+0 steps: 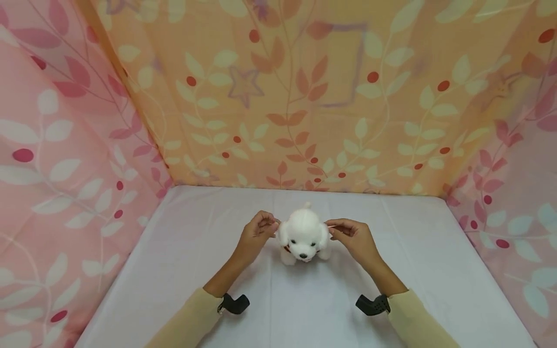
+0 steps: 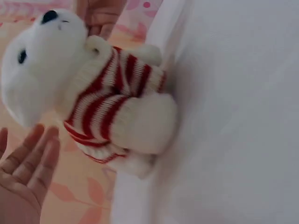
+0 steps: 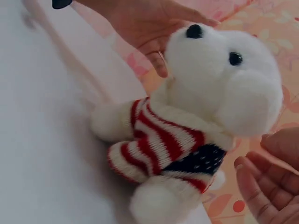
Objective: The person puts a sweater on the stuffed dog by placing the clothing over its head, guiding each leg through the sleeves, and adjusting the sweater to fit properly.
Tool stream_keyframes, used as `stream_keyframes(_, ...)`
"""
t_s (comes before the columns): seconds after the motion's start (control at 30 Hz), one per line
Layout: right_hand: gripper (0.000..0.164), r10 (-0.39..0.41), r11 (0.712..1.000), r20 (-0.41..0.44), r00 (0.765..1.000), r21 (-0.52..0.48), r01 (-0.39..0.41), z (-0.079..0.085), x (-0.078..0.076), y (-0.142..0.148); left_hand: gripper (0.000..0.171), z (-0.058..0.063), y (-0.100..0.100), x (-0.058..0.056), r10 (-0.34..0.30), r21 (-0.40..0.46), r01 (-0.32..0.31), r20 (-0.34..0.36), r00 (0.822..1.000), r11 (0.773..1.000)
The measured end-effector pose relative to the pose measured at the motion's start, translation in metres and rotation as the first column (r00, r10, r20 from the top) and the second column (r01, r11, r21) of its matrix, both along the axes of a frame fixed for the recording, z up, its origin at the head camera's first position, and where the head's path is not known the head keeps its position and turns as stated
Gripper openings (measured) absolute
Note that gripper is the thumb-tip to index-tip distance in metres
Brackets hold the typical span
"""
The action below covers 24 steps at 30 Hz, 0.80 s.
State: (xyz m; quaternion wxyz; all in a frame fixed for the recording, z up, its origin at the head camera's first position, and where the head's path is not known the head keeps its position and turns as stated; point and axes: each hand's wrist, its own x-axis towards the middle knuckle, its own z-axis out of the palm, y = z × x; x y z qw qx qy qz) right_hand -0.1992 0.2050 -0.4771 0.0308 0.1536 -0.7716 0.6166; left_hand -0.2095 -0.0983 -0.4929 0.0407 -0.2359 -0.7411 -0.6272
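A white plush dog (image 1: 303,237) with floppy ears stands on the white table, facing the head camera. The left wrist view shows its red-and-cream striped knitted sweater (image 2: 103,109); a navy patch with white specks (image 3: 201,158) appears in the right wrist view. Beside the ear at the picture's left is my left hand (image 1: 259,229), its fingers (image 2: 35,161) extended near the head and not wrapped round it. My right hand (image 1: 353,237) is at the opposite ear, with relaxed fingers (image 3: 261,182) and thumb close to the fur. Whether either hand lightly touches the ear, I cannot tell.
White cloth covers the table (image 1: 304,309). An orange leaf-patterned curtain (image 1: 278,121) hangs behind its far edge, with pink curtains (image 1: 65,193) along both sides. Black wrist devices (image 1: 235,304) sit at the cuffs of both cream sleeves (image 1: 187,319).
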Motion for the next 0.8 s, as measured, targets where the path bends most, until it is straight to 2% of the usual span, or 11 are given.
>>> stream_keyframes(0.07, 0.023, -0.014, 0.999, 0.018, 1.0, 0.038, 0.014, 0.004, -0.007, -0.001, 0.031, 0.009, 0.005, 0.002, 0.013, -0.092, -0.014, -0.013, 1.0, 0.996)
stream_keyframes(0.13, 0.022, -0.01, 0.992, 0.021, 1.0, 0.127, 0.007, 0.008, -0.014, -0.003, 0.045, 0.016, 0.01, 0.003, 0.0, -0.192, -0.008, -0.039, 0.999, 0.981)
stream_keyframes(0.2, 0.021, 0.016, 0.973, 0.015, 1.0, 0.229, -0.019, 0.011, -0.022, -0.005, 0.052, 0.021, 0.015, 0.005, -0.024, -0.248, 0.014, -0.038, 0.999, 0.969)
stream_keyframes(0.27, 0.02, 0.059, 0.939, -0.003, 0.998, 0.341, -0.055, 0.014, -0.029, -0.007, 0.053, 0.024, 0.019, 0.006, -0.039, -0.262, 0.031, -0.024, 0.999, 0.964)
stream_keyframes(0.37, 0.02, 0.138, 0.889, -0.037, 0.99, 0.445, -0.107, 0.016, -0.038, -0.01, 0.051, 0.026, 0.021, 0.007, -0.049, -0.254, 0.045, -0.006, 0.999, 0.966)
stream_keyframes(0.47, 0.017, 0.178, 0.869, -0.074, 0.981, 0.48, -0.121, 0.017, -0.044, -0.012, 0.051, 0.026, 0.022, 0.006, -0.049, -0.253, 0.047, 0.001, 0.999, 0.966)
stream_keyframes(0.6, 0.014, 0.193, 0.882, -0.104, 0.976, 0.455, -0.125, 0.015, -0.048, -0.013, 0.05, 0.026, 0.024, 0.005, -0.046, -0.247, 0.05, 0.019, 0.999, 0.968)
stream_keyframes(0.7, 0.012, 0.181, 0.916, -0.061, 0.982, 0.373, -0.146, 0.011, -0.048, -0.013, 0.047, 0.026, 0.025, 0.004, -0.022, -0.246, 0.029, 0.031, 0.999, 0.969)
stream_keyframes(0.8, 0.016, 0.165, 0.957, 0.011, 0.986, 0.239, -0.163, 0.006, -0.045, -0.01, 0.046, 0.026, 0.027, 0.003, 0.016, -0.253, -0.007, 0.033, 0.999, 0.967)
